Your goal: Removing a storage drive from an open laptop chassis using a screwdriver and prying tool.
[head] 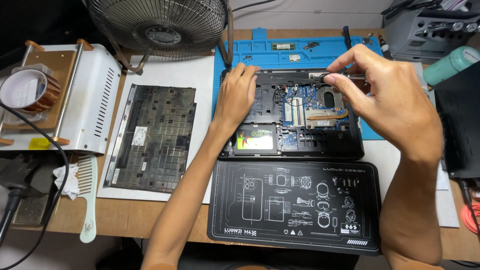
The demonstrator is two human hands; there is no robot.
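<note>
Left hand [235, 95] pressed flat on the opened laptop [292, 117] atop the blue mat [300, 50], steadying it, right hand [385, 95] pinching perhaps a slim screwdriver [345, 76] above the far edge.

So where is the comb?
In the head view, the pale green comb lies at the lower left of the desk, beside a crumpled white tissue and left of the laptop's removed bottom cover, far from both hands.
</note>
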